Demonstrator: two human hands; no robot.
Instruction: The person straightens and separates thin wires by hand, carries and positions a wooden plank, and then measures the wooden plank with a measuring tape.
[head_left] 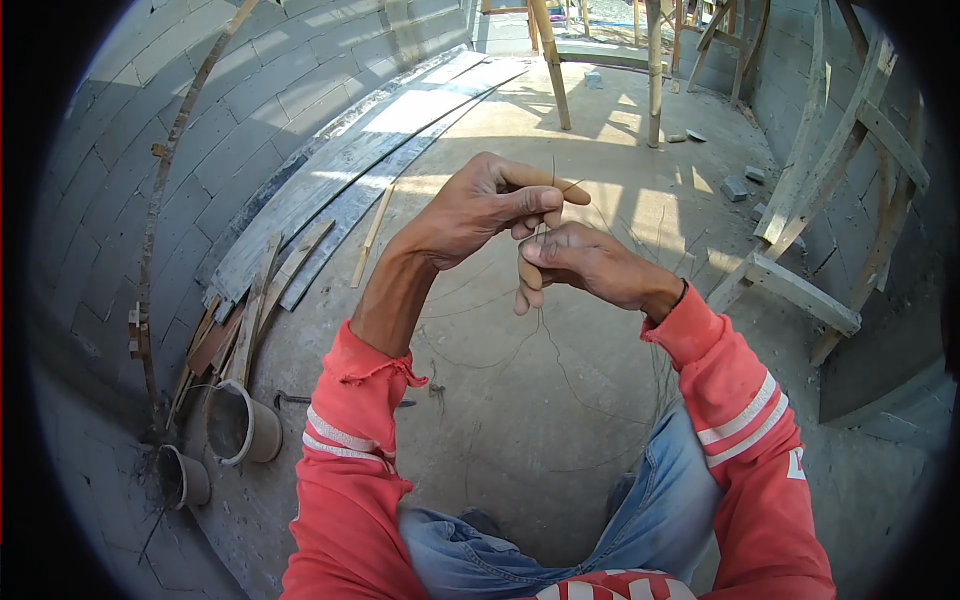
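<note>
Thin dark tie wire [541, 322] runs through the fingers of both hands. Its loose strands hang below them and curve out over the concrete floor. My left hand [478, 212] is pinched on the wire near its upper end, thumb against the fingers, with short ends sticking up past the index finger. Just below and to the right, my right hand [598, 268] is closed on the same wire, thumb pressed on the fingertips. The two hands almost touch. Where the strands cross between the fingers is hidden.
Two buckets [262, 430] [196, 482] stand by the block wall at left, near wooden offcuts [262, 300] and long boards [345, 165]. A dark metal tool [292, 400] lies on the floor. Wooden trestle framing [805, 290] stands at right; poles [552, 65] rise at the back.
</note>
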